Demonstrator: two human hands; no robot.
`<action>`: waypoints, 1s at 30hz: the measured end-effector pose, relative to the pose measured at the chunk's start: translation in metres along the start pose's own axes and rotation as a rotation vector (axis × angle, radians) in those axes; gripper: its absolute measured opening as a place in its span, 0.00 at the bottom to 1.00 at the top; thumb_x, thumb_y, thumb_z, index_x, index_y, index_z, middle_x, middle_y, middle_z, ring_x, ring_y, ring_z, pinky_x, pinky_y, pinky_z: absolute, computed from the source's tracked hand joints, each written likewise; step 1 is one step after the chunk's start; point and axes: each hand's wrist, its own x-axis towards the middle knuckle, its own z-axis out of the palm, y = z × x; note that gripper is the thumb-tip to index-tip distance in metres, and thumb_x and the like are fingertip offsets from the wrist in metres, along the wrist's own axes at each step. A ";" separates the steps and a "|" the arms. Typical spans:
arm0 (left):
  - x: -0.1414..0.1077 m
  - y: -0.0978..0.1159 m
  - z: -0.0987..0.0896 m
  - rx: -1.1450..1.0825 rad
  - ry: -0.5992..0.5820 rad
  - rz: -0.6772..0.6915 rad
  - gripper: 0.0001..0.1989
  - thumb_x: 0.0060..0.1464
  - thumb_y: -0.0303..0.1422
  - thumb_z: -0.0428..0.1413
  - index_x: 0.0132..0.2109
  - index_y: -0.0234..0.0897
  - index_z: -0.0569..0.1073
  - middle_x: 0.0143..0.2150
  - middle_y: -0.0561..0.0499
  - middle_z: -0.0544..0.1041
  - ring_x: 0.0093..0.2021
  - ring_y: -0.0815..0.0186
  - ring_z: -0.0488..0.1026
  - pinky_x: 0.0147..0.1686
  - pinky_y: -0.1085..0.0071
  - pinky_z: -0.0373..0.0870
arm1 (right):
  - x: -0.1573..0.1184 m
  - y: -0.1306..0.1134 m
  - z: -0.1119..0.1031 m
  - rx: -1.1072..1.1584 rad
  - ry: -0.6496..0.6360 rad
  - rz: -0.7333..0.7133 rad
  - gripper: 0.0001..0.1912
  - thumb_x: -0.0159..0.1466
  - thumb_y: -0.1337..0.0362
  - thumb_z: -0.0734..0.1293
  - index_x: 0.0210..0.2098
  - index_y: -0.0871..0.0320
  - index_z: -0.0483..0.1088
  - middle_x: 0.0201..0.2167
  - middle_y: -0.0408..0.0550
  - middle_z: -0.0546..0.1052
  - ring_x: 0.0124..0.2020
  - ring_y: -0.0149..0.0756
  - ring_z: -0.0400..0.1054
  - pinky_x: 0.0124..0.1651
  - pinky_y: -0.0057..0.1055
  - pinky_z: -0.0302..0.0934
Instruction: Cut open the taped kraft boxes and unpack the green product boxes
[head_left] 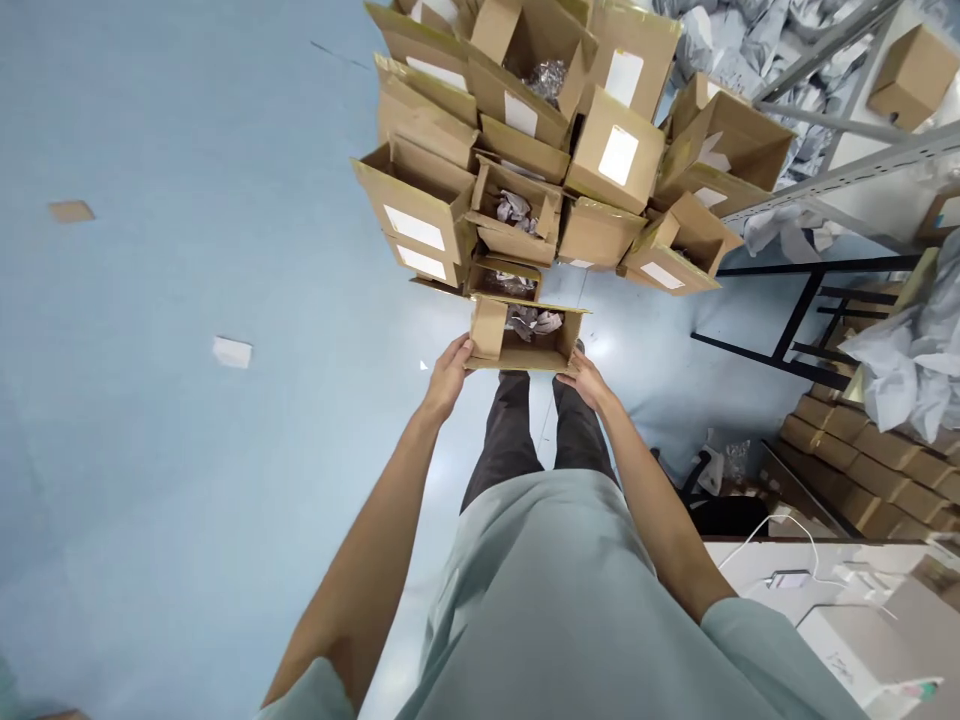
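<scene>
Between my two hands is an open cardboard box [487, 330], held in front of my legs. Crumpled grey-white packing material [534, 321] lies inside it. My left hand [448, 375] grips the box's left end, with the thumb near the rim. At the right end, my right hand [588, 380] is closed on the near corner. Just beyond it stands a smaller open box [480, 272] with clear wrapping inside. Behind that, another open box [510, 241] holds crumpled grey material.
Stacked open cartons [420, 190] with white labels fill the area ahead. To the right are a metal rack [862, 180], a black-legged table frame [806, 310], piled brown boxes [877, 455] and a white desk [742, 565]. A white scrap [232, 352] lies on the blue floor [187, 480].
</scene>
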 end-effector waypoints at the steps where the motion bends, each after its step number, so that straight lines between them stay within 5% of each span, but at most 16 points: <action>1: 0.019 0.000 -0.007 0.002 -0.001 -0.003 0.26 0.71 0.48 0.61 0.68 0.40 0.80 0.69 0.41 0.81 0.72 0.47 0.76 0.72 0.48 0.76 | 0.015 0.002 0.010 -0.002 0.000 0.010 0.24 0.72 0.59 0.68 0.66 0.41 0.78 0.63 0.41 0.85 0.63 0.40 0.80 0.71 0.49 0.74; 9: 0.162 -0.004 -0.045 0.048 -0.083 -0.009 0.23 0.71 0.41 0.60 0.68 0.41 0.80 0.71 0.42 0.80 0.72 0.50 0.76 0.72 0.48 0.76 | 0.127 0.015 0.060 0.015 0.001 0.005 0.24 0.75 0.58 0.68 0.69 0.44 0.75 0.62 0.46 0.85 0.59 0.44 0.84 0.71 0.51 0.73; 14: 0.213 -0.017 -0.058 0.049 0.180 -0.116 0.27 0.71 0.37 0.57 0.73 0.43 0.76 0.70 0.41 0.78 0.61 0.54 0.83 0.65 0.53 0.82 | 0.170 0.021 0.076 0.090 0.159 0.078 0.29 0.78 0.56 0.66 0.77 0.43 0.67 0.74 0.53 0.75 0.52 0.40 0.86 0.66 0.48 0.78; 17: 0.203 -0.029 -0.069 0.059 0.267 -0.184 0.23 0.72 0.37 0.56 0.69 0.42 0.78 0.68 0.41 0.79 0.56 0.57 0.84 0.61 0.57 0.84 | 0.160 0.028 0.085 0.074 0.234 0.133 0.26 0.80 0.58 0.64 0.76 0.49 0.67 0.73 0.57 0.76 0.50 0.39 0.85 0.67 0.48 0.78; 25: 0.085 -0.035 -0.077 0.065 0.099 -0.219 0.20 0.71 0.40 0.56 0.64 0.39 0.78 0.70 0.36 0.79 0.59 0.57 0.84 0.61 0.59 0.83 | 0.052 0.029 0.091 0.182 0.176 0.099 0.14 0.79 0.59 0.66 0.61 0.51 0.75 0.59 0.54 0.87 0.49 0.40 0.86 0.68 0.46 0.76; 30: 0.049 -0.048 -0.077 0.096 0.062 -0.288 0.21 0.68 0.42 0.59 0.62 0.38 0.79 0.67 0.34 0.81 0.57 0.57 0.84 0.61 0.59 0.82 | 0.002 0.036 0.075 0.179 0.206 0.107 0.13 0.78 0.61 0.63 0.58 0.51 0.76 0.55 0.50 0.88 0.49 0.38 0.85 0.69 0.45 0.75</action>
